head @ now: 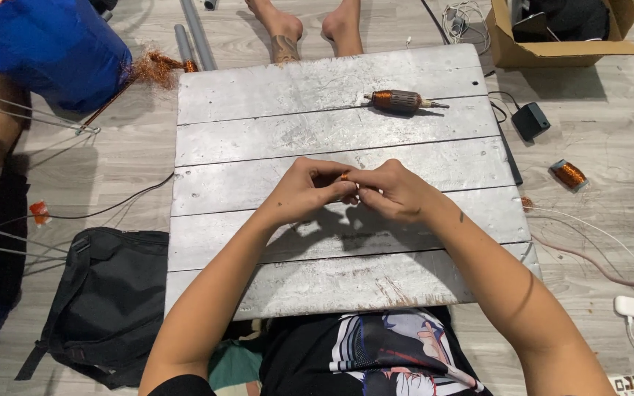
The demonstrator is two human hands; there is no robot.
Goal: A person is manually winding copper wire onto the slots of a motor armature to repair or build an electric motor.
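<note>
Both my hands meet over the middle of a grey plank board (258, 139). My left hand (304, 192) and my right hand (394, 192) pinch a small copper-coloured piece (345, 176) between their fingertips; most of it is hidden by the fingers. A motor armature (399, 100) with copper windings and a steel shaft lies at the far side of the board, well apart from my hands.
A black bag (104, 301) lies left of the board. A blue sack (49, 44) and grey pipes (192, 37) sit far left. A cardboard box (552, 37), black adapter (531, 120), copper wire spool (569, 174) and cables lie right. Another person's bare feet (313, 29) rest beyond the board.
</note>
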